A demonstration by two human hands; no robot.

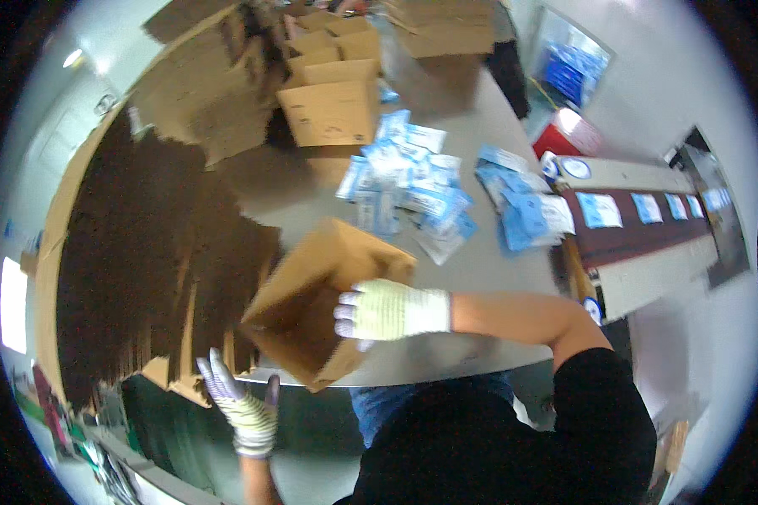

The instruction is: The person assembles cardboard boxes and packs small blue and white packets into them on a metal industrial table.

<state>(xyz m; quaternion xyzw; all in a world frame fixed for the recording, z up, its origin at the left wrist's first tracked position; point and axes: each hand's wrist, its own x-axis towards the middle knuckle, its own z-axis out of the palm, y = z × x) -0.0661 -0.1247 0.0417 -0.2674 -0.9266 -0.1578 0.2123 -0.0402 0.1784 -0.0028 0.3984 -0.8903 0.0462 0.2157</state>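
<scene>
An open, unfilled cardboard box [286, 324] sits tilted at the near edge of the grey table [497, 328]. My right hand [383, 311], in a pale striped work glove, lies over the box's right rim. Its fingers bend into the opening, and the wall it grips is partly hidden beneath it. Lower left, my gloved left hand [240, 406] is held off the box with fingers and thumb apart and nothing in it. It is nearest to the flattened cardboard [164, 278] stacked on the left. Beyond the box lies a loose heap of blue-and-white packets [413, 181].
More blue-and-white packets [522, 206] pile at the table's right edge, beside a dark conveyor belt [640, 236] carrying several spaced packets. Open cardboard boxes [333, 105] stand at the back. A red container [564, 135] is behind the conveyor. Part of another person shows at the far top.
</scene>
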